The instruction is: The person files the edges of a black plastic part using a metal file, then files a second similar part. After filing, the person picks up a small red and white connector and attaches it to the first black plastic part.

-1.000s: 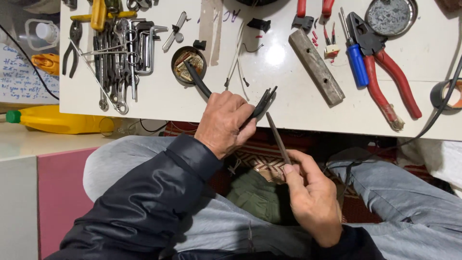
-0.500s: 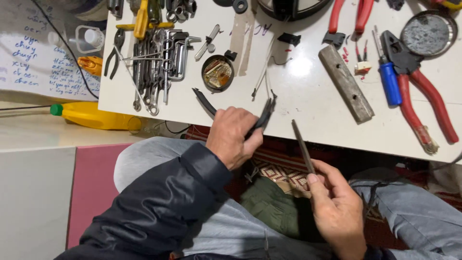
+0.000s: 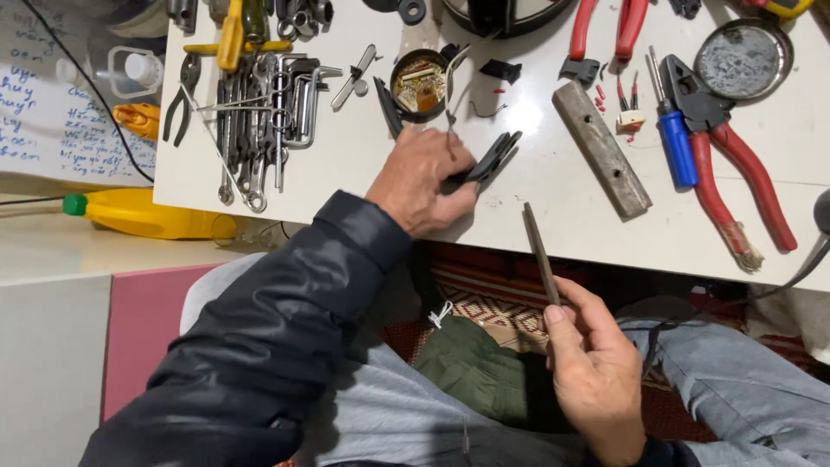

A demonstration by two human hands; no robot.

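Observation:
My left hand [image 3: 421, 180] rests at the near edge of the white table [image 3: 553, 199] and grips a black pair of pliers [image 3: 490, 159], whose dark handles stick out up and to the right of my fingers. My right hand [image 3: 595, 370] is below the table edge, over my lap, and pinches the lower end of a thin dark metal file [image 3: 540, 251] that points up toward the table. A small round tin [image 3: 421, 84] with bits inside sits just beyond my left hand.
Wrenches and hex keys [image 3: 259, 121] lie at the table's left. A grey metal bar [image 3: 601, 147], a blue-handled screwdriver [image 3: 676, 143] and red-handled cutters [image 3: 731, 173] lie to the right. A yellow bottle [image 3: 147, 214] lies on the floor left. A round metal lid [image 3: 742, 59] sits far right.
The view has shifted, so the table sits lower and further right in frame. My left hand stays on the pliers at the table edge. My right hand has lifted the file more upright.

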